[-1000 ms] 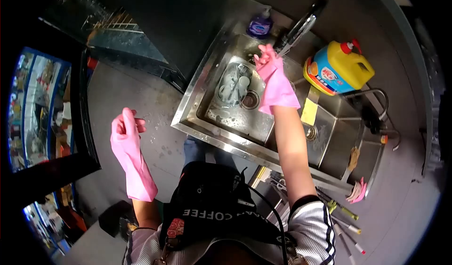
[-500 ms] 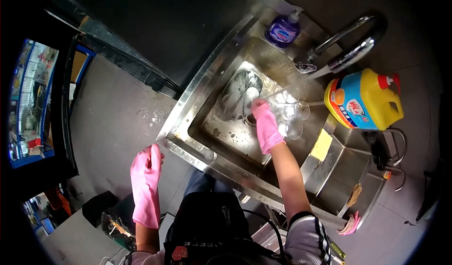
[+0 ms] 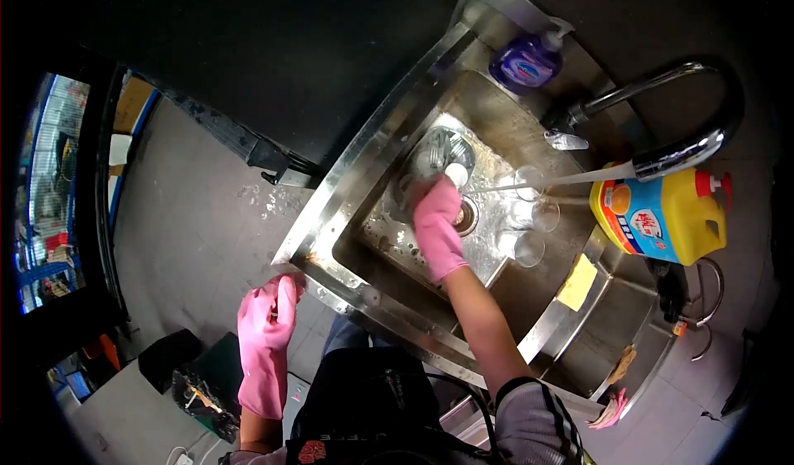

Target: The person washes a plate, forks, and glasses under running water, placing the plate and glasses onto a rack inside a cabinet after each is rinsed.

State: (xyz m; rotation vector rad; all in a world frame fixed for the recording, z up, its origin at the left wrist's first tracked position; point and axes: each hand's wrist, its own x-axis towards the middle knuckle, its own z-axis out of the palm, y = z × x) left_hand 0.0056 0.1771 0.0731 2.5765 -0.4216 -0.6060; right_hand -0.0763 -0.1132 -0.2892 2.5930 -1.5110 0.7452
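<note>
My right hand point(image 3: 438, 221), in a pink rubber glove, reaches into the steel sink point(image 3: 389, 267). Its fingers are blurred by motion over the near side of a heap of wet metalware point(image 3: 442, 151), where fork-like ends show. A small round white piece point(image 3: 456, 173) lies by the fingertips, and the drain point(image 3: 467, 217) is just right of the glove. Water point(image 3: 562, 181) streams from the faucet point(image 3: 695, 147) toward the fingers. My left hand point(image 3: 269, 324), also gloved in pink, hovers outside the sink's left corner with its fingers curled in and nothing visible in them.
Several clear glasses point(image 3: 529, 213) stand in the sink's right part. A yellow sponge point(image 3: 577, 283) lies on the divider. Beyond are a purple soap bottle point(image 3: 527, 62) and a yellow detergent jug point(image 3: 670, 217). Pink gloves point(image 3: 609, 410) hang at the right edge.
My right hand has shifted left from the drain to the metalware, uncovering the drain. My left hand stays curled outside the sink corner. The view has shifted slightly.
</note>
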